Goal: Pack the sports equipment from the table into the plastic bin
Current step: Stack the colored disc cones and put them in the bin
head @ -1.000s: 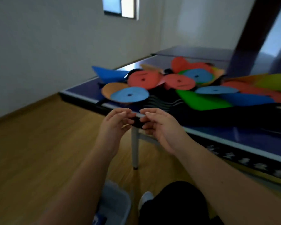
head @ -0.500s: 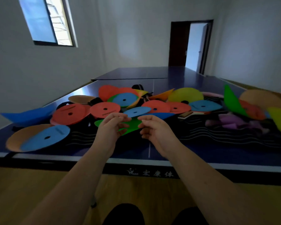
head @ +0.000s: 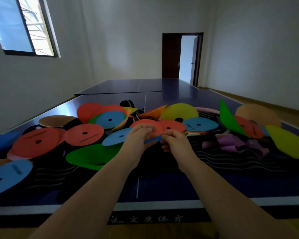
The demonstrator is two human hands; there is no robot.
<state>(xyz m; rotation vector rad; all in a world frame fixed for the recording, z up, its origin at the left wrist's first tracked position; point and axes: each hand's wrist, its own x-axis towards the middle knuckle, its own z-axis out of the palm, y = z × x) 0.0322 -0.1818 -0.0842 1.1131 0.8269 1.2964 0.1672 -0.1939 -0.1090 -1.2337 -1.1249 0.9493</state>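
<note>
A pile of flat coloured marker discs covers the near end of the blue table (head: 162, 203). My left hand (head: 138, 138) reaches into the middle of the pile. Its fingers curl over the right edge of a blue disc (head: 115, 138), with the thumb below, and its knuckles cover part of a red disc (head: 156, 125). My right hand (head: 173, 144) hovers just right of it with fingers loosely curled at the blue disc's tip; I see nothing gripped in it. The plastic bin is out of view.
A green disc (head: 93, 156) lies in front of my left forearm, and another blue disc (head: 7, 175) sits at the near left corner. Purple stretch bands (head: 236, 144) and yellow discs (head: 290, 144) lie to the right. A black strap bag (head: 128, 103) sits behind the pile.
The view swung from the table's corner and the floor up to face the table squarely. Both hands moved forward from the table edge into the disc pile, and the left closed on the blue disc.
</note>
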